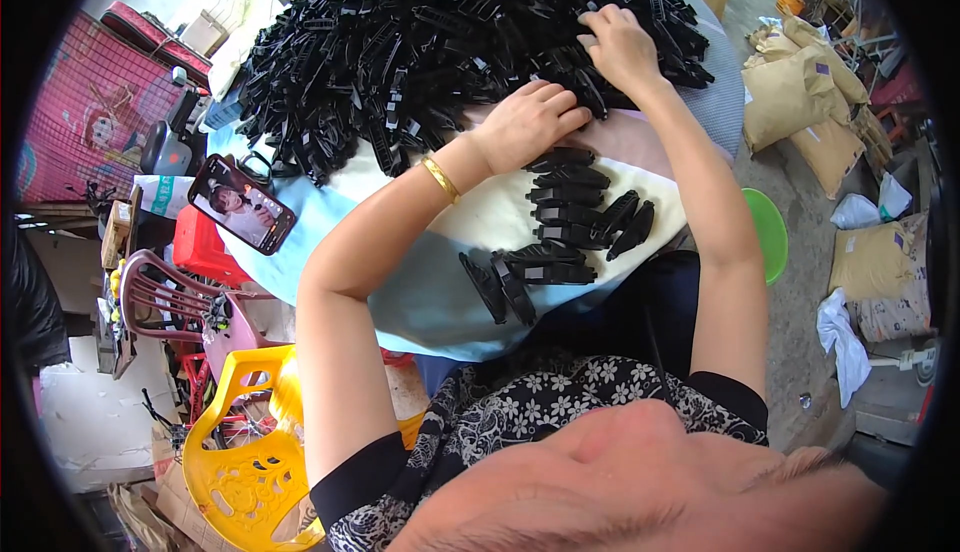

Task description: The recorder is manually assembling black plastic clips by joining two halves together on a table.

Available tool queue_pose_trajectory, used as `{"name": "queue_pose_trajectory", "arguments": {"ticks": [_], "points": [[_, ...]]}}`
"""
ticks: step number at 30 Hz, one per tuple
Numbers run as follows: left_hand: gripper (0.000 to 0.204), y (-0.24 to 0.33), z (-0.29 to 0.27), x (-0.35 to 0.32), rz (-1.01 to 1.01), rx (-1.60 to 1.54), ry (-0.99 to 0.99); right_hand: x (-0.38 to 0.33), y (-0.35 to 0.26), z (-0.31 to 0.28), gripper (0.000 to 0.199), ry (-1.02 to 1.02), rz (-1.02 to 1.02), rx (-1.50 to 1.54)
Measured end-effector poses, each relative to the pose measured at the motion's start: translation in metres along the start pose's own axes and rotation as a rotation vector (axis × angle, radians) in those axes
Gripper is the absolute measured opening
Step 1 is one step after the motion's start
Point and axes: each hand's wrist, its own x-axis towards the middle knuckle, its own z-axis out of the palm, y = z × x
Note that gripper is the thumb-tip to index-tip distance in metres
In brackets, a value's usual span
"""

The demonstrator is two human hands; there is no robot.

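A big heap of long, narrow black plastic pieces [400, 42] covers the far part of the cloth-covered table. My left hand [530, 124], with a gold bangle at its wrist, is at the heap's near edge. Its fingers are bent and close together, and whatever they hold is hidden under them. Farther right, my right hand [622, 50] reaches onto the heap with its fingers bent and a little apart; I see nothing held in it. Just below my left hand, several black pieces [565, 214] lie stacked in a column, with others set at angles at its near end.
On the table's left edge a phone [243, 205] with its screen lit leans near the heap. A yellow plastic chair [245, 452] and a purple-pink chair [165, 297] stand at the left. To the right are a green basin [765, 237] and several brown sacks [795, 97].
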Motion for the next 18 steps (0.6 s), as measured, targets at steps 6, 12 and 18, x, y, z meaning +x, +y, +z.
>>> {"name": "queue_pose_trajectory", "arguments": {"ticks": [6,12,18], "points": [[0.026,0.000,-0.003,0.001,-0.054,-0.075,0.076,0.004,0.016,0.010,0.025,-0.036,-0.057,-0.154],[0.017,0.007,-0.011,-0.002,-0.167,-0.530,-0.093,-0.004,0.008,0.005,0.014,-0.121,-0.028,-0.015],[0.021,0.015,-0.010,-0.017,-0.356,-0.663,-0.107,-0.016,0.007,-0.027,0.016,-0.060,0.066,0.276]]}}
